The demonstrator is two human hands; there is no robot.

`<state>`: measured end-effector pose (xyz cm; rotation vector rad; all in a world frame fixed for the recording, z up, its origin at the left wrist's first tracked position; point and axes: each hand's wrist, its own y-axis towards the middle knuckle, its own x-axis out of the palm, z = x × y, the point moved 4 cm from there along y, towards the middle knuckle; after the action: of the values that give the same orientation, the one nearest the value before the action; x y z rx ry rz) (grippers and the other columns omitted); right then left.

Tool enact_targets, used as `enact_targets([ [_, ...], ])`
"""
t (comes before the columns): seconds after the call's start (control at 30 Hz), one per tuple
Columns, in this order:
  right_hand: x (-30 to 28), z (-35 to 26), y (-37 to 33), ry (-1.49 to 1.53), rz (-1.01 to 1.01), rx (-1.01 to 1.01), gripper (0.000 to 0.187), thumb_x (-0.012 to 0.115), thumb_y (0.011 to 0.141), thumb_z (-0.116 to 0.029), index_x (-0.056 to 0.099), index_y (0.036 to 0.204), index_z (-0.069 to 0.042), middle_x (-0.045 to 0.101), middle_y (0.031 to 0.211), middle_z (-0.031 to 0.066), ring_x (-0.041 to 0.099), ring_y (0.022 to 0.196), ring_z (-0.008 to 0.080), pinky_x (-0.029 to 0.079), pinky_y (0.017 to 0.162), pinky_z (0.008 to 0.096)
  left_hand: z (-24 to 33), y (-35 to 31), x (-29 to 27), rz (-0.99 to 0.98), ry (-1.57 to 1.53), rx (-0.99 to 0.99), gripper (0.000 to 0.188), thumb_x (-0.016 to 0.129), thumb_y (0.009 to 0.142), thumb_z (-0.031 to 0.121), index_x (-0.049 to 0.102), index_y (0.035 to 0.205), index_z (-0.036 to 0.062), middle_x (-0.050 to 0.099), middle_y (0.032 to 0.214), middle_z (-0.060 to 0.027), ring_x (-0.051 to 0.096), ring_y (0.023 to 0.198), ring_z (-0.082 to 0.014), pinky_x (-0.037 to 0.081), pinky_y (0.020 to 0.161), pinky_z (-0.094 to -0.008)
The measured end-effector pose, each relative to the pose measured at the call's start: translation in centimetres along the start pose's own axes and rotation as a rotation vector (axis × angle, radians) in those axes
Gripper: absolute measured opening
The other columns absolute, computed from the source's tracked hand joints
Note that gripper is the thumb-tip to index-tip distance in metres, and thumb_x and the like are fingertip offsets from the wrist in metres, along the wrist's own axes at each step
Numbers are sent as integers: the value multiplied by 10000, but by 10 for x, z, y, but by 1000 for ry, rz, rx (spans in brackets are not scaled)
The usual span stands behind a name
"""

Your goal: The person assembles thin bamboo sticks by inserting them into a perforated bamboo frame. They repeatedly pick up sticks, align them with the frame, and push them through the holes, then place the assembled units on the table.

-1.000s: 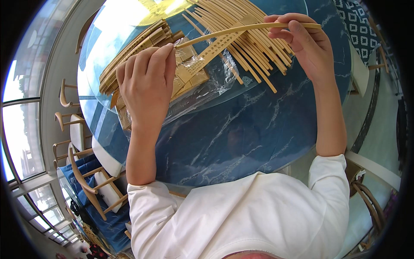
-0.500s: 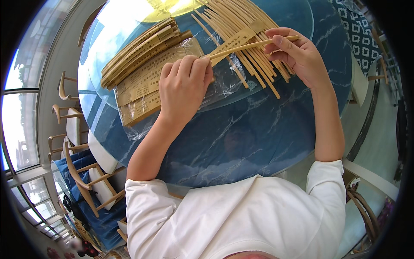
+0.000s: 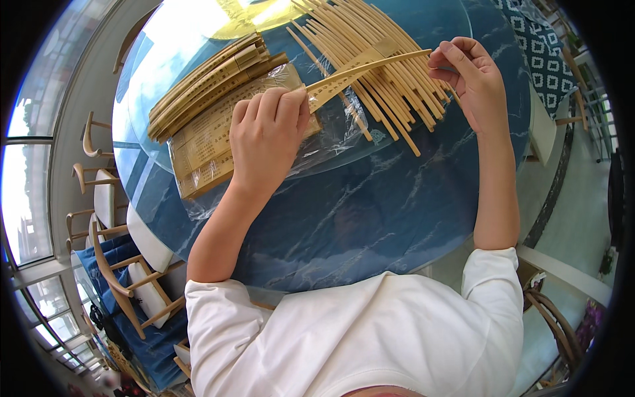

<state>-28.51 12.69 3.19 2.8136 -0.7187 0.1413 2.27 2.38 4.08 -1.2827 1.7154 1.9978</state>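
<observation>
My left hand point(image 3: 266, 135) is closed in a fist. It grips a wooden chopstick point(image 3: 380, 64) together with a printed tan paper sleeve point(image 3: 324, 92), both slanting up to the right. At the chopstick's far end hovers my right hand point(image 3: 473, 83), its fingers loosely bent and apart, with the tip just by them. Under the held sleeve lies a spread of loose wooden chopsticks point(image 3: 397, 89), with a tan paper strip point(image 3: 380, 49) across them. Left of my left hand are a stack of flat printed sleeves point(image 3: 205, 155) in clear plastic and a pile of filled sleeves point(image 3: 208, 83).
Everything lies on a round blue marbled table point(image 3: 344, 225) with a glass turntable. A yellow shiny item point(image 3: 258, 16) is at the far side. Wooden chairs point(image 3: 142, 284) stand to the left, and a patterned cloth point(image 3: 542, 59) is at the right.
My right hand has slid off the chopstick toward the right, its fingers loosening. My left hand keeps its grip on the sleeve and chopstick. The whole view has shifted slightly.
</observation>
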Motion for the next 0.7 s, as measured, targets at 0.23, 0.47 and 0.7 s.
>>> enact_targets([
  [0.23,10,5,-5,-196,40,36,196,733,1043,-193,717,1122,-15,751,965,51,733,901,100,622,864,245,-2,-1,1,-1,2,-9,184,836,914,127,697,1035,130,707,947,-12,706,875,-209,510,800,-350],
  [0.47,25,3,-11,-190,49,28,217,733,1046,-192,745,1114,15,762,964,52,725,885,91,613,860,237,0,-2,3,-1,19,11,179,828,918,133,685,1026,137,693,952,-6,695,875,-197,504,804,-348],
  [0.7,39,11,-19,-355,81,9,236,702,1070,-226,758,1096,1,768,982,41,716,889,92,579,827,230,1,-4,4,-10,17,-6,204,842,907,127,685,1037,130,686,973,-7,686,904,-213,500,833,-363],
])
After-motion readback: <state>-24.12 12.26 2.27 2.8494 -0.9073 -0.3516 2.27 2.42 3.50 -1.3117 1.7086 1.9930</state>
